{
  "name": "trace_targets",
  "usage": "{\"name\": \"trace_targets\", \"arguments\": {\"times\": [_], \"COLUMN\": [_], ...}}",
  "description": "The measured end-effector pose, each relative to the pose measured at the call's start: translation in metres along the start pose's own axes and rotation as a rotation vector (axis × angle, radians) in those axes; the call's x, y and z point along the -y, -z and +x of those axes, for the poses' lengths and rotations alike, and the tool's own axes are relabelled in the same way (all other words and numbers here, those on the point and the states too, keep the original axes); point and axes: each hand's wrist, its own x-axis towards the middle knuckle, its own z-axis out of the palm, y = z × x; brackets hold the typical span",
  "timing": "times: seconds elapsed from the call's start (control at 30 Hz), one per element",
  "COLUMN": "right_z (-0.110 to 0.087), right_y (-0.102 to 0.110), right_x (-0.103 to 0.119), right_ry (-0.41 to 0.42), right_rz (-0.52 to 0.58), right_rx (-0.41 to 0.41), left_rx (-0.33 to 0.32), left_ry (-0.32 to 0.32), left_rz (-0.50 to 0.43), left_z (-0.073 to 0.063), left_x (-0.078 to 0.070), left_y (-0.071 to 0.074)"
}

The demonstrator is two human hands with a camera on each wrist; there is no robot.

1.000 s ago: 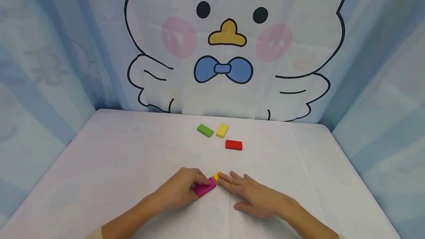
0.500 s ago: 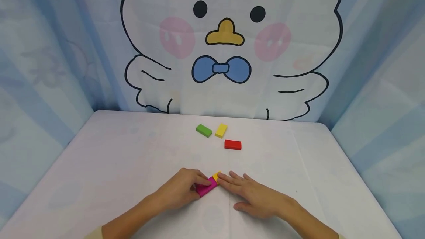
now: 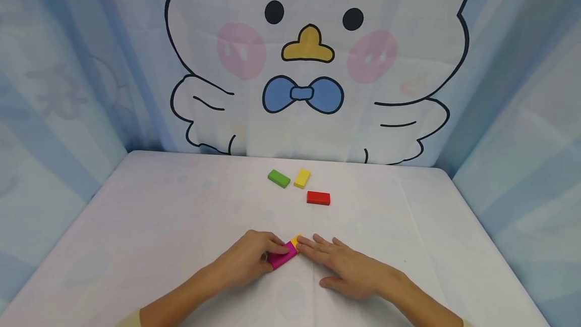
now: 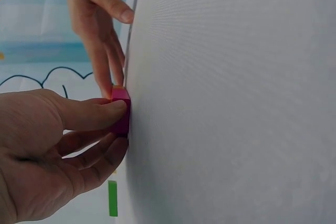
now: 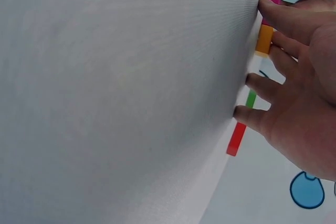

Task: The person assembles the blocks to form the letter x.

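Head view shows a person's two hands at work over a white table (image 3: 181, 216), apart from each other with a pair of small blocks between them. The left hand (image 3: 245, 259) pinches a pink block (image 3: 283, 257) between thumb and fingers; in the left wrist view the thumb lies along one side of it and the other fingers curl on the opposite side. This block lies on the tabletop near the middle, toward the person, slanting away to the right. Its far end meets an orange block (image 5: 264, 39), the two touching end to end in a line. The right hand (image 3: 347, 266) is spread, its fingers mostly straight and clasping nothing, with fingertips against the orange block and the thumb held out to the side. From the head, those fingers hide part of the orange block. Farther off, near the back of the table, lie a green block (image 3: 279, 178) and a yellow block (image 3: 301, 178), close together but not touching and set at different angles. A red block (image 3: 318, 198) lies a little nearer, lengthwise across. Behind the table hangs a curtain (image 3: 304, 135) printed with a big cartoon bird wearing a blue bow tie (image 3: 302, 94).
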Motion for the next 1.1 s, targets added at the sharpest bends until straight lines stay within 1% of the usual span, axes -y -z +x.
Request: {"name": "trace_targets", "arguments": {"times": [0.13,0.37,0.47,0.63,0.73,0.87,0.97,1.1], "right_z": [0.0,-0.001,-0.001,-0.002,-0.002,-0.002,-0.002,-0.002], "right_y": [0.0,0.0,0.0,0.001,0.002,0.001,0.001,0.002], "right_x": [0.0,0.0,0.001,0.002,0.003,0.003,0.003,0.002], "right_ry": [-0.007,-0.002,-0.002,-0.004,-0.004,-0.002,-0.004,-0.012], "right_rz": [0.002,0.008,0.006,0.008,0.018,0.025,0.025,0.036], "right_rx": [0.0,-0.008,-0.014,-0.017,-0.018,-0.022,-0.023,-0.014], "left_rx": [-0.001,-0.022,-0.023,-0.004,0.021,0.052,0.062,0.055], "left_ry": [0.001,-0.036,-0.036,-0.025,-0.022,-0.047,-0.074,-0.095], "left_rz": [0.01,0.024,0.038,0.035,0.008,-0.021,-0.027,-0.02], "left_z": [0.0,-0.001,-0.001,0.0,0.0,0.0,0.002,0.006], "left_x": [0.0,0.0,0.0,0.0,0.001,0.005,0.008,0.012], "left_y": [0.0,-0.002,-0.002,0.0,0.004,0.01,0.014,0.016]}}
